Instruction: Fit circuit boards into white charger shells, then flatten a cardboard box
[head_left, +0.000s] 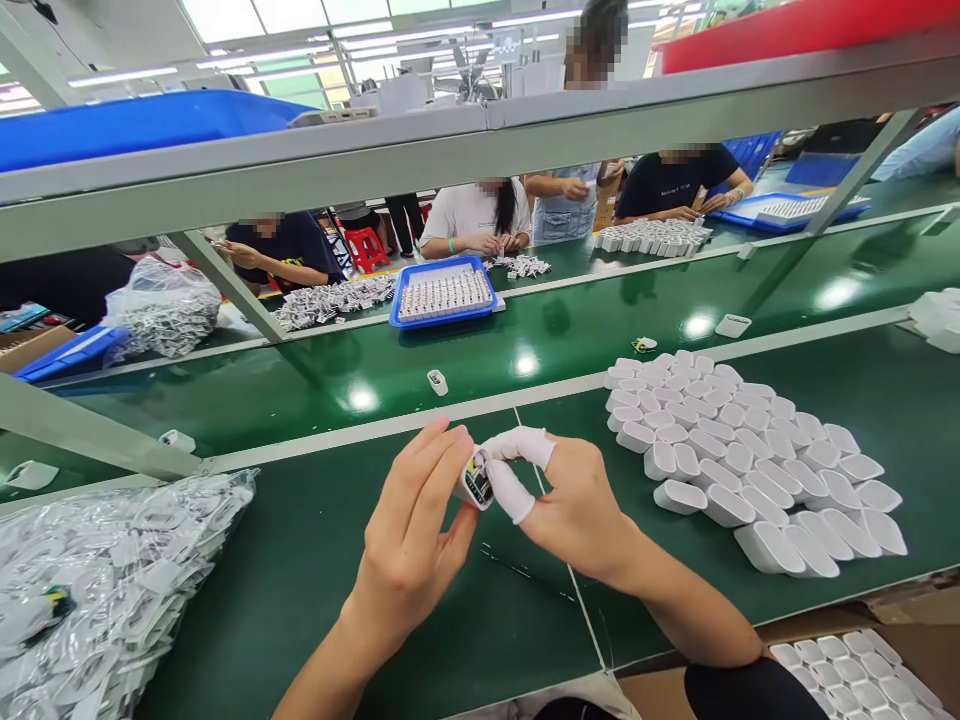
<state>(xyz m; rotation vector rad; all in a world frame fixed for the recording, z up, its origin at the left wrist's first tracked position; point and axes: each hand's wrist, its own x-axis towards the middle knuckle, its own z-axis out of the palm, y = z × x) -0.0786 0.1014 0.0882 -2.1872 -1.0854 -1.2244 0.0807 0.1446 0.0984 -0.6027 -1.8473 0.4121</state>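
My left hand is closed around a small white housing above the green table. The open end of the housing faces me and shows a circuit board with green and yellow parts. My right hand, with white covers on thumb and index finger, pinches at the housing's right edge; what lies between those fingertips is too small to tell. To the right, many white housings stand close together on the table. At the left lies a clear plastic bag full of small white pieces.
A green conveyor with a few scattered white housings runs beyond the table. Metal shelf posts and a beam cross above it. Several people sit or stand across, near a blue tray. A carton of white housings is at lower right.
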